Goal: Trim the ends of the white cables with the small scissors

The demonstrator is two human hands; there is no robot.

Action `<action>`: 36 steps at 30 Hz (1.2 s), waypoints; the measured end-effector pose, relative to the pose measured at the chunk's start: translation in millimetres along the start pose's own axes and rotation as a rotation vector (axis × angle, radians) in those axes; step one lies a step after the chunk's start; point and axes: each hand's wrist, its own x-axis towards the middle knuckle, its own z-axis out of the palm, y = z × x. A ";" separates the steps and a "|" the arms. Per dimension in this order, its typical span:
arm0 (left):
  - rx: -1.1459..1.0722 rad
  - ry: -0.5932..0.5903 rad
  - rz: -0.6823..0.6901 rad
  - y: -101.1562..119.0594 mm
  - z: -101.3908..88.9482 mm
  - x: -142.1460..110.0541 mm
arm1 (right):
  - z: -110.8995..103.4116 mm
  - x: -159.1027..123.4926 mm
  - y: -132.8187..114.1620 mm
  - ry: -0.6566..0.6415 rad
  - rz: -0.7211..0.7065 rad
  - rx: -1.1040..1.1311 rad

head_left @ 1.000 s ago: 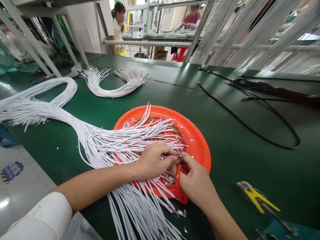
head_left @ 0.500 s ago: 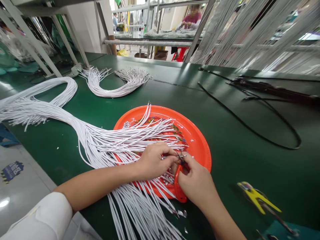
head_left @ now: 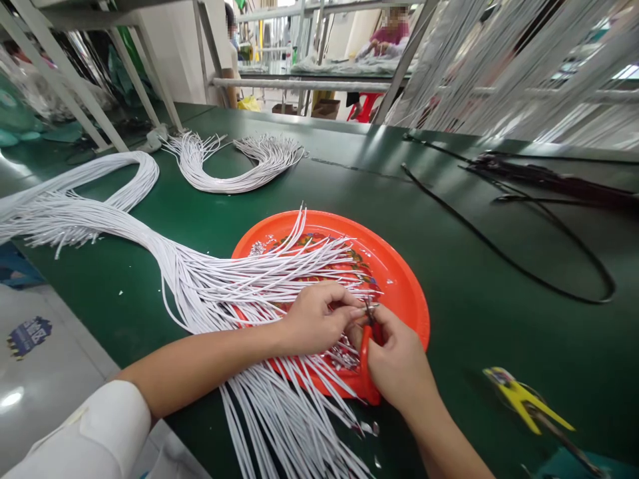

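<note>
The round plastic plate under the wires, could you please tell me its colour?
Orange-red; the round plastic plate shows best in the head view, under the white wires.

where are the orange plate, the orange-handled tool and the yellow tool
orange plate (head_left: 407, 279), head view, bare right part of its rim
orange-handled tool (head_left: 366, 352), head view, orange handle beside the right hand's fingers
yellow tool (head_left: 524, 399), head view, middle of its yellow body

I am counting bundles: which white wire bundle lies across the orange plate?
The big white wire bundle under both hands; the small curved bundle lies far back, on bare green table.
</note>
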 end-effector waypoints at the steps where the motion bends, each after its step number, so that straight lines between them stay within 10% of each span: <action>1: 0.001 0.005 0.003 0.4 0.1 0.0 | 0.3 0.4 0.7 0.002 0.000 0.001; 6: 0.001 0.030 0.018 1.4 -0.7 -1.2 | -6.1 8.4 6.4 -0.073 0.040 0.203; 14: 0.027 0.073 0.033 2.9 0.2 -2.6 | -28.3 18.2 2.7 0.395 0.125 0.637; 27: 0.259 0.059 0.128 -4.4 0.1 -4.6 | -5.9 2.0 6.9 0.383 -0.203 0.171; 36: 0.217 0.101 0.131 -0.4 0.7 -4.2 | 0.5 5.5 12.8 0.327 -0.089 0.210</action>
